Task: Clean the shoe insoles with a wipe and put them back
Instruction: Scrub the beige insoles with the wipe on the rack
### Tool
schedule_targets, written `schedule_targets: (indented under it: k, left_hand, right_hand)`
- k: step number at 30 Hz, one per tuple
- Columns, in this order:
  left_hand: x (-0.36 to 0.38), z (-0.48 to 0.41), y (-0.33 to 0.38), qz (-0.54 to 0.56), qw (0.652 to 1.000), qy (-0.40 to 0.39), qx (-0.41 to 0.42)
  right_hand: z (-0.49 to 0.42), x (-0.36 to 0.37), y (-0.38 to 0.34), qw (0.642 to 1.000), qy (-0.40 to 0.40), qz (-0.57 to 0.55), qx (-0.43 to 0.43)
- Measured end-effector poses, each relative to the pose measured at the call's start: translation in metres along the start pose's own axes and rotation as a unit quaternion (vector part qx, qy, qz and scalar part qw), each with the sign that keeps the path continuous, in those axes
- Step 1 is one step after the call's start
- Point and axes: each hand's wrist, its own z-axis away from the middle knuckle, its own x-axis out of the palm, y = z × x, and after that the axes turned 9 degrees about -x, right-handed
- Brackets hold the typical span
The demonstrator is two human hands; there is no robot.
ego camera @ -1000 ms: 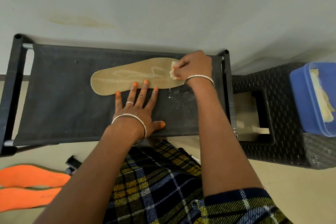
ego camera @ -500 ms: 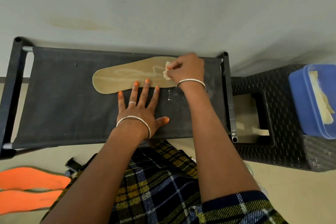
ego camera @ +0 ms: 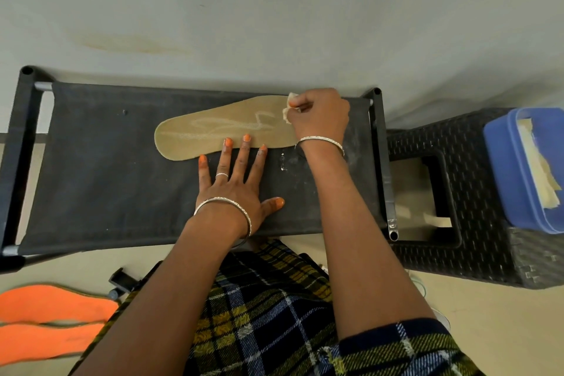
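One tan insole (ego camera: 219, 131) lies flat along the far half of the black fabric rack shelf (ego camera: 106, 177), with its broad end toward the shelf's left. Treat it as light, thin and floppy: it will probably skate or buckle under a rub unless you pin it. Its woven face, marked by a pale wet trail, should give fair friction.

Your left hand (ego camera: 235, 189) lies flat on the shelf, fingers straight, three fingertips pressing the insole's near edge. Your right hand (ego camera: 320, 116) has its grip clamped on a small crumpled wipe (ego camera: 287, 113) at the insole's right end. To lift the insole, pinch a long edge.

The shelf's cloth looks slack, so press lightly. Left of the shelf and nearer you, two orange insoles (ego camera: 52, 305) lie on the floor (ego camera: 488, 330). Right of the shelf, a dark woven stool (ego camera: 488, 247) carries a blue tub (ego camera: 512, 177). Behind the shelf is a pale wall (ego camera: 274, 9).
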Motion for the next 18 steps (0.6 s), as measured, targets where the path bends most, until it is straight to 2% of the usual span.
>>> schedule_targets:
  k: [3,7,9,15,18]
  left_hand:
    - [-0.001,0.001,0.000,0.013,1.000,0.005,-0.001]
    - [-0.002,0.002,-0.002,0.024,1.000,0.007,-0.001]
    - [-0.002,0.001,-0.001,0.025,1.000,0.005,-0.001]
    - [0.000,0.001,0.001,0.035,0.999,0.023,-0.002]
    - [0.000,0.000,0.000,0.032,0.999,0.021,-0.003]
  right_hand:
    - [0.000,-0.002,0.001,0.999,-0.029,0.014,-0.011]
    - [-0.005,-0.010,0.011,0.997,0.072,0.016,0.032]
    - [-0.005,-0.009,0.011,0.995,0.088,0.007,0.048]
    - [0.004,0.010,-0.006,0.999,0.009,-0.032,-0.029]
    - [-0.002,0.005,0.003,0.999,0.032,-0.022,-0.009]
